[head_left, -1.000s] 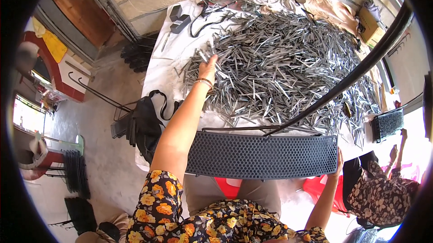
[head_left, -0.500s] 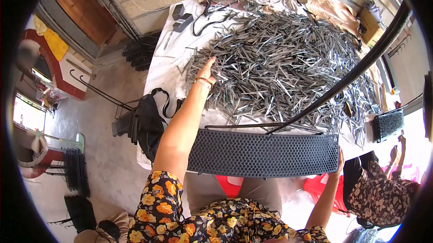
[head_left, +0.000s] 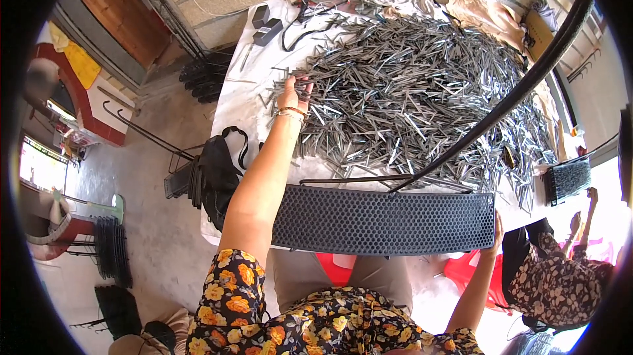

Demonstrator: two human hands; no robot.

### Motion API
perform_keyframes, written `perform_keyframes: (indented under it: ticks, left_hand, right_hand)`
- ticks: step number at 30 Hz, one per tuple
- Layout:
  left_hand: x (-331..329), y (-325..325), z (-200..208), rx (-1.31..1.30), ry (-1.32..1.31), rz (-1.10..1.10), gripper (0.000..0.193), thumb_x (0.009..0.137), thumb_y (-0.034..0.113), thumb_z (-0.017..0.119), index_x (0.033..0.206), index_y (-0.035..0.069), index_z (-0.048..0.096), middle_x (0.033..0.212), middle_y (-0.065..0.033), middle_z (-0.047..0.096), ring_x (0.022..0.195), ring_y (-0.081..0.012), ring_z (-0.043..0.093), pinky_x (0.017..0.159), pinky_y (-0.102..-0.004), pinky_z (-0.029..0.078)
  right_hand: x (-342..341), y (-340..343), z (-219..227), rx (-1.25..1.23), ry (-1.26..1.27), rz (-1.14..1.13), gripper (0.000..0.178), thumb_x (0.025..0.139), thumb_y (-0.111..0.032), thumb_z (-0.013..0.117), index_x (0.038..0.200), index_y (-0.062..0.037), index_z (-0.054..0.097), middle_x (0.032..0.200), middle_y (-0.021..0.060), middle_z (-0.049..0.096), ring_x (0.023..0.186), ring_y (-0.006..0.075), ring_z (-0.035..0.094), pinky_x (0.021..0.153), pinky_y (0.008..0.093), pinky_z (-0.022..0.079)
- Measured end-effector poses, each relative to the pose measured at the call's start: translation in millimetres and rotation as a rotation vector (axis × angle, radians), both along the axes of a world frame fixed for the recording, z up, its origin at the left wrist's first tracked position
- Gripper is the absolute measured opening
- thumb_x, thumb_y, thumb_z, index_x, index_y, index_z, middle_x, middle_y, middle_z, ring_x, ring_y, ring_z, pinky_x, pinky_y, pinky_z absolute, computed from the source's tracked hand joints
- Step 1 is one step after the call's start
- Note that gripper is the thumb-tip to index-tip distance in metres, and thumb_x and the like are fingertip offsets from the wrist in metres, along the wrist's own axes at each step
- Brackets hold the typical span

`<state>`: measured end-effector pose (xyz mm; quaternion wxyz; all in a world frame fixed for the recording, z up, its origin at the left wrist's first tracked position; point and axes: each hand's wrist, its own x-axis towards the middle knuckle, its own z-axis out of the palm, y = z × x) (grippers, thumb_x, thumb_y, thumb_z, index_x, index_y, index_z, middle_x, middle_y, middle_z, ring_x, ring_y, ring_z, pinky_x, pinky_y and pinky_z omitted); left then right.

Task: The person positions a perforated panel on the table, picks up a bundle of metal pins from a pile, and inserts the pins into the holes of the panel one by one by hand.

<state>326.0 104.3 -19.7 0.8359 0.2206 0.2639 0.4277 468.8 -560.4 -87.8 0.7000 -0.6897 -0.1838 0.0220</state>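
Observation:
My left hand [head_left: 295,94] reaches over the left edge of a big heap of thin black strips [head_left: 409,85]. Its fingers are curled around a few of the strips. In front of me stands a long black panel full of round holes [head_left: 389,224], its holes showing no strips in them. A long black rod [head_left: 488,124] runs from the panel's back up to the far right. My right hand [head_left: 497,231] grips the panel's right end, most of its fingers hidden behind the edge.
A white cloth [head_left: 231,111] covers the table under the heap. Dark grey blocks [head_left: 267,32] lie at the far left, a black bag [head_left: 221,177] hangs at the left edge. At right, another person [head_left: 560,276] works by a strip-filled black panel [head_left: 568,182]. A red stool [head_left: 471,279] stands nearby.
My left hand has drawn back slightly to the left and curled around some strips. The rod and panel have shifted a little, with my right hand still at the panel's end.

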Motion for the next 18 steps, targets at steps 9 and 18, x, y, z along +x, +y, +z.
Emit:
perform_keyframes:
  ticks: [9,18]
  left_hand:
    - [-45,-4,35,0.051,0.058,-0.157,0.023,0.08,0.025,0.073,0.081,0.007,0.059,0.075,-0.0058,0.063,0.073,-0.025,0.064,0.062,-0.0332,0.051]
    - [-99,-28,56,0.596,0.237,0.077,0.009,0.085,0.01,0.065,0.084,0.003,0.058,0.074,-0.0049,0.061,0.061,-0.0141,0.058,0.056,-0.027,0.048]
  right_hand:
    - [0,5,6,0.197,0.294,-0.054,0.031,0.094,-0.019,0.052,0.117,0.0003,0.058,0.104,0.0072,0.065,0.09,0.0139,0.063,0.076,0.0249,0.052]
    - [7,-8,-3,0.195,0.205,0.044,0.033,0.096,-0.019,0.045,0.119,0.001,0.056,0.106,0.0094,0.065,0.092,0.0159,0.063,0.08,0.0268,0.052]
